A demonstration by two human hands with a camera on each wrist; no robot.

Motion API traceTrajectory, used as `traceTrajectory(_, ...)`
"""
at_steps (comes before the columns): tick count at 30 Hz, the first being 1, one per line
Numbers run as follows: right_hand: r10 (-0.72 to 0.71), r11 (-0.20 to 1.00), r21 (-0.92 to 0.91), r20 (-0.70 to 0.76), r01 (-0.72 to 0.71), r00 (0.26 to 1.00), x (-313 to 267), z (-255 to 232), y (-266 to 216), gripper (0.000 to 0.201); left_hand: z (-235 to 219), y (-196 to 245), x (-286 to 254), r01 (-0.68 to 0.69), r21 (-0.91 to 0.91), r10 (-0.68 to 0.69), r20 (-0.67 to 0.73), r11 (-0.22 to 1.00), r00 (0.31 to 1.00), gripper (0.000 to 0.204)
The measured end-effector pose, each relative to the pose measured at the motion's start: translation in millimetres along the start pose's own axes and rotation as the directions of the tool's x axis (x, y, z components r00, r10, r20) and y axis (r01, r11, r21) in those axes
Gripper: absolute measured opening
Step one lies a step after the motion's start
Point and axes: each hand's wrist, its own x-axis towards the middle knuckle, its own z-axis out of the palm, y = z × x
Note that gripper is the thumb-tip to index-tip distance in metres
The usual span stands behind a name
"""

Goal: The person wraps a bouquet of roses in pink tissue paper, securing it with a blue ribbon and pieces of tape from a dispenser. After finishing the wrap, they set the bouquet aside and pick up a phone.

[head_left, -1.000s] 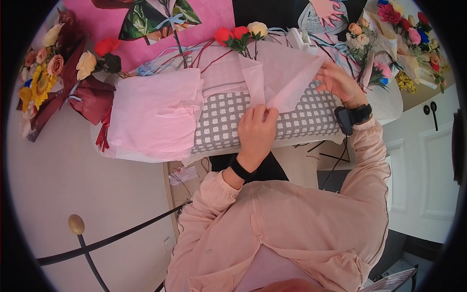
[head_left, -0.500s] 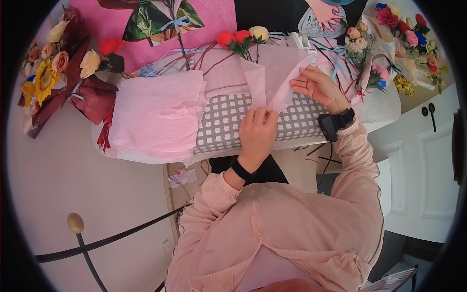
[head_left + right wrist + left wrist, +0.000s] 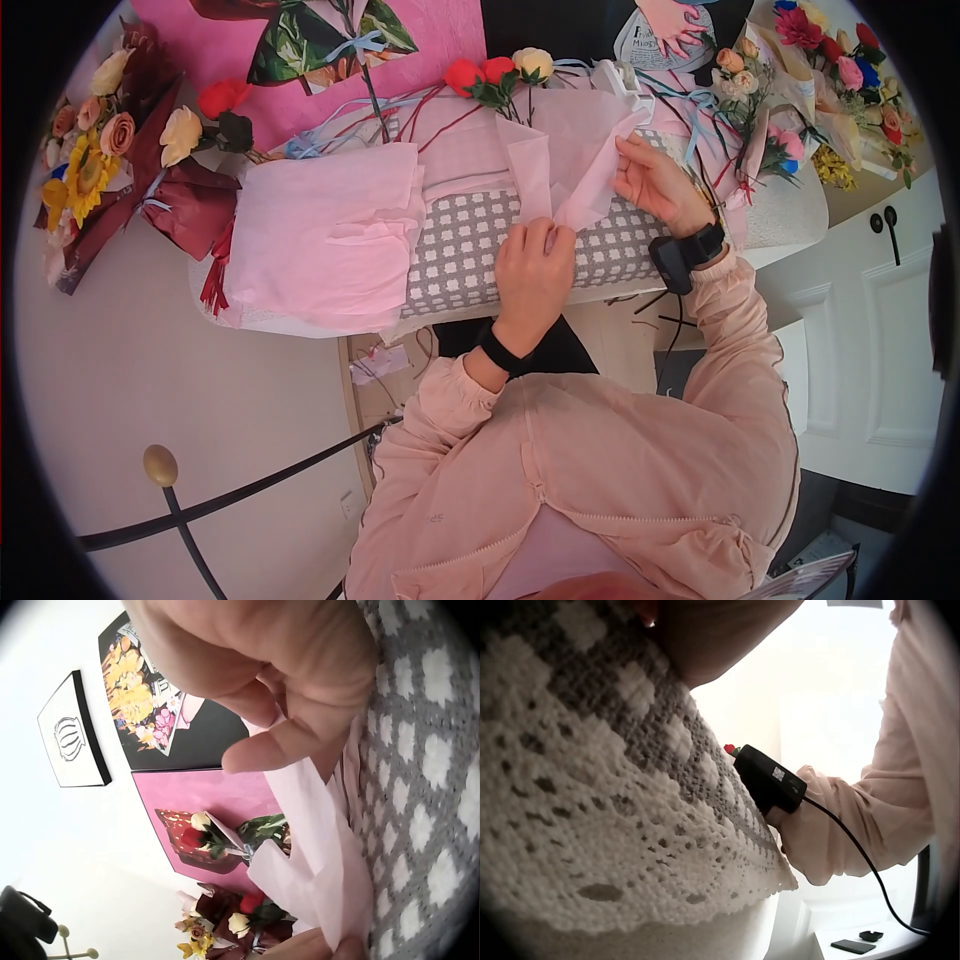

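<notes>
A sheet of pale pink wrapping paper (image 3: 575,150) lies folded around the stems of two red roses (image 3: 480,75) and a cream rose (image 3: 534,64). My left hand (image 3: 535,275) pinches the gathered bottom of the paper. At the paper's right side, my right hand (image 3: 658,185) holds its edge between thumb and fingers, the edge turned inward. In the right wrist view, the right hand (image 3: 292,667) shows close up with the paper (image 3: 322,847) running down from its fingers. The left wrist view hides the paper; the left hand's underside (image 3: 720,637) shows dark there.
A stack of pink paper (image 3: 320,235) lies on the left of the grey-and-white cloth (image 3: 455,250). Wrapped bouquets stand at the left (image 3: 185,200) and right (image 3: 790,90). Ribbons (image 3: 700,115) and a white device (image 3: 622,85) lie behind the paper. A picture (image 3: 210,825) stands at the back.
My right hand has moved left, bringing the paper's right edge inward over the sheet. My left hand keeps its pinch at the bottom, nearly in place.
</notes>
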Motion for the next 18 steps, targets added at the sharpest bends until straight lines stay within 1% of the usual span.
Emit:
traceTrajectory(1,-0.025,0.998,-0.068,-0.129,0.016,0.991,-4,17,1,0.024,-1,1,0,0.007,-0.004,-0.007,0.008,1.000,1.000,0.013)
traceTrajectory(4,-0.072,0.997,-0.047,-0.191,0.064,0.979,-7,40,4,0.024,-1,0,0,0.016,-0.011,-0.015,0.024,1.000,1.000,0.014)
traceTrajectory(8,-0.072,0.997,0.023,-0.127,0.076,0.989,-6,36,8,0.022,0,1,1,0.003,-0.011,-0.003,-0.012,1.000,1.000,0.012)
traceTrajectory(10,-0.072,0.996,0.049,-0.100,0.078,0.992,-4,32,10,0.021,1,0,-1,0.011,-0.020,-0.012,-0.006,1.000,1.000,0.011)
traceTrajectory(13,-0.079,0.994,0.058,-0.159,0.089,0.984,0,27,14,0.019,0,2,0,0.034,-0.055,-0.035,-0.017,0.998,0.999,0.010)
traceTrajectory(16,-0.067,0.995,0.061,-0.183,0.079,0.981,2,33,14,0.015,-4,4,4,0.080,-0.106,-0.082,-0.017,0.991,0.997,0.010)
traceTrajectory(18,-0.067,0.993,0.081,-0.169,0.082,0.983,4,27,16,0.013,-5,4,6,0.116,-0.120,-0.118,-0.004,0.986,0.993,0.012)
